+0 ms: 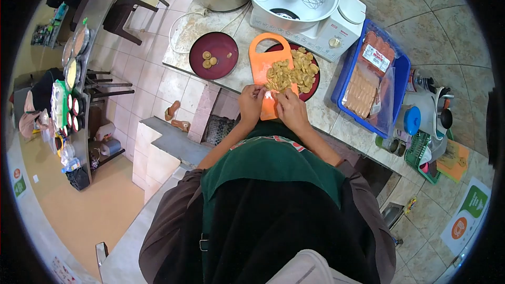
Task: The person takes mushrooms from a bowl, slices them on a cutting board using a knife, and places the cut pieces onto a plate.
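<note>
Left hand, right hand at one orange board; two plates; fingers curled, grasp I cannot tell.

Mixer blocks beyond board; passage above left plate.

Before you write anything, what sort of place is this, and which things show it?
Probably a kitchen: there is a white electric mixer, an orange cutting board holding sliced food, and a blue tray of packaged sausages.
</note>
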`<action>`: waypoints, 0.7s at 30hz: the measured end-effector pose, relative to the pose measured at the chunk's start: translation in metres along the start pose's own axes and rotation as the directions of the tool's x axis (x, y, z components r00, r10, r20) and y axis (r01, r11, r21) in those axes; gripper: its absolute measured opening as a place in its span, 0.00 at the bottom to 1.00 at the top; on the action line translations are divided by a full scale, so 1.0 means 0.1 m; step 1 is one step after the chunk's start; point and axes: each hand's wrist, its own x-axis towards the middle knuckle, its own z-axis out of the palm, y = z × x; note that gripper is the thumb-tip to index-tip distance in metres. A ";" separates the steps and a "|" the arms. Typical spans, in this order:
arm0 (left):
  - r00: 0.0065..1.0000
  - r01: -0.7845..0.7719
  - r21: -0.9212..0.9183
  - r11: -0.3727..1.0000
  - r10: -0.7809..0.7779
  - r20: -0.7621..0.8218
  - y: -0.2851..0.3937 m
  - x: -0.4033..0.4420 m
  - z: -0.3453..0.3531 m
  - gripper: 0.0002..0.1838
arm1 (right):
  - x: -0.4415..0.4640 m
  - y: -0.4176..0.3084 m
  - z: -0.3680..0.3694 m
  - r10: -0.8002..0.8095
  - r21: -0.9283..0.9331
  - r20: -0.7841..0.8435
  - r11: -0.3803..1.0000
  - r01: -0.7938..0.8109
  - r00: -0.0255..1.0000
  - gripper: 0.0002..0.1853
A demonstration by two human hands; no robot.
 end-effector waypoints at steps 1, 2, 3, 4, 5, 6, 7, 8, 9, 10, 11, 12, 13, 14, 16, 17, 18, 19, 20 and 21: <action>1.000 -0.024 0.010 1.000 0.024 -0.007 -0.01 0.00 0.01 0.08 | 0.02 0.01 0.01 -0.008 0.002 0.001 1.000 0.008 1.000 0.13; 0.999 -0.047 0.022 0.999 0.048 -0.013 -0.02 0.00 0.01 0.07 | 0.03 0.01 0.03 -0.015 0.005 0.002 1.000 0.015 1.000 0.13; 0.997 -0.072 0.033 0.997 0.072 -0.018 -0.01 0.01 0.01 0.06 | 0.04 0.02 0.06 -0.022 0.008 0.001 1.000 0.022 1.000 0.13; 0.998 -0.055 0.038 0.998 0.056 -0.014 -0.01 0.01 0.00 0.07 | 0.07 0.04 0.11 -0.020 0.006 0.006 1.000 0.020 1.000 0.12; 0.999 -0.040 0.043 0.998 0.040 -0.009 0.00 0.01 0.00 0.08 | 0.10 0.06 0.17 -0.017 0.004 0.009 1.000 0.017 1.000 0.12; 1.000 -0.023 0.047 0.999 0.023 -0.001 0.01 0.00 0.00 0.09 | 0.11 0.06 0.20 -0.011 0.001 0.012 1.000 0.011 1.000 0.12; 1.000 -0.021 0.047 0.999 0.021 -0.004 0.01 -0.01 0.00 0.09 | 0.09 0.06 0.21 -0.004 0.005 0.006 1.000 0.004 1.000 0.13; 1.000 -0.021 0.045 0.999 0.021 -0.007 0.02 -0.01 0.00 0.09 | 0.07 0.06 0.22 0.002 0.007 -0.003 1.000 -0.002 1.000 0.13; 1.000 -0.022 0.044 0.999 0.023 -0.013 0.03 0.00 0.00 0.09 | 0.07 0.06 0.22 0.005 0.009 -0.012 1.000 -0.005 1.000 0.13; 1.000 -0.007 0.064 0.998 0.007 0.000 0.02 0.00 0.00 0.09 | -0.01 0.07 0.20 0.022 0.022 -0.017 1.000 -0.022 1.000 0.13; 1.000 0.006 0.085 0.996 -0.007 0.012 0.01 0.00 -0.01 0.10 | -0.16 0.09 0.15 0.038 0.035 -0.023 0.999 -0.038 0.999 0.14; 0.999 0.020 0.104 0.994 -0.022 0.024 -0.01 0.01 0.00 0.11 | -0.30 0.12 0.10 0.054 0.046 -0.028 0.998 -0.053 0.998 0.14; 0.999 -0.005 0.035 0.999 0.004 0.041 -0.06 0.03 0.03 0.13 | -0.40 0.16 0.05 0.070 0.072 -0.025 0.995 -0.068 0.997 0.15; 0.998 -0.025 -0.033 0.999 0.027 0.058 -0.11 0.03 0.06 0.16 | -0.51 0.20 0.00 0.087 0.099 -0.018 0.991 -0.085 0.996 0.15; 0.994 -0.055 -0.046 0.997 0.059 0.090 -0.06 0.05 0.07 0.20 | -0.60 0.18 -0.09 0.144 0.141 -0.020 0.980 -0.140 0.989 0.16; 0.992 -0.068 0.009 0.998 0.067 0.107 -0.03 0.08 0.08 0.22 | -0.62 0.18 -0.13 0.183 0.157 -0.029 0.972 -0.176 0.983 0.16; 0.990 -0.082 0.063 0.995 0.074 0.124 0.00 0.13 0.10 0.25 | -0.61 0.16 -0.17 0.220 0.172 -0.039 0.962 -0.211 0.975 0.16; 0.989 -0.100 0.077 0.992 0.091 0.116 -0.04 0.19 0.14 0.25 | -0.58 0.16 -0.19 0.234 0.179 -0.066 0.959 -0.220 0.970 0.16; 0.988 -0.118 0.093 0.989 0.108 0.108 -0.09 0.27 0.19 0.25 | -0.55 0.15 -0.21 0.249 0.187 -0.092 0.955 -0.229 0.964 0.15; 0.987 -0.134 0.110 0.985 0.123 0.102 -0.05 0.35 0.19 0.25 | -0.53 0.13 -0.22 0.265 0.197 -0.118 0.951 -0.239 0.957 0.15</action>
